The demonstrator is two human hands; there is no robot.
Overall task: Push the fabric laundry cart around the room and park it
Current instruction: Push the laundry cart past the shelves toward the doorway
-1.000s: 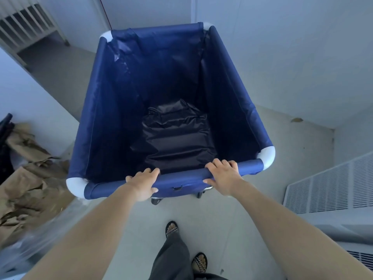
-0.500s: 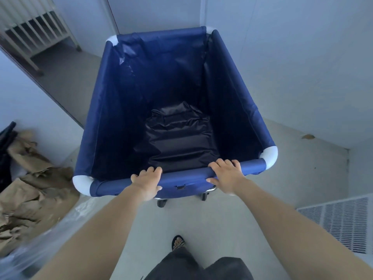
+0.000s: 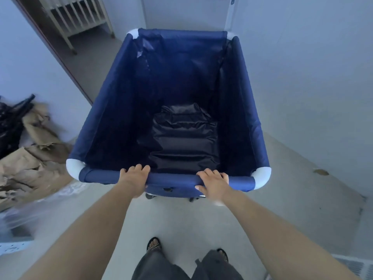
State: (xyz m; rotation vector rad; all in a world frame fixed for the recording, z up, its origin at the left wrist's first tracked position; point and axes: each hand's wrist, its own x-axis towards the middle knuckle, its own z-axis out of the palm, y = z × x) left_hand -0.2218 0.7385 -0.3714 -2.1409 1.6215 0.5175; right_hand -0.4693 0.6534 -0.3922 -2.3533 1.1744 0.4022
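The navy fabric laundry cart [image 3: 105,110] with white corner pieces fills the middle of the head view, on a grey floor. A dark folded fabric piece [image 3: 184,142] lies on its bottom. Both hands grip the near top rail. My left hand [image 3: 134,179] wraps the rail left of centre; my right hand [image 3: 213,181] wraps it right of centre. Two small casters peek out under the near rail. The cart's far end is close to a white door at the top.
A doorway on the upper left opens to a room with a white slatted crib [image 3: 80,19]. Crumpled brown paper [image 3: 30,164] and black items lie by the left wall. A white wall [image 3: 312,77] runs close along the cart's right side. A floor vent [image 3: 351,266] is bottom right.
The cart has rolled forward and turned; the doorway and crib have slid rightward in view and the vent has dropped toward the bottom right. Both hands keep their grip on the rail.
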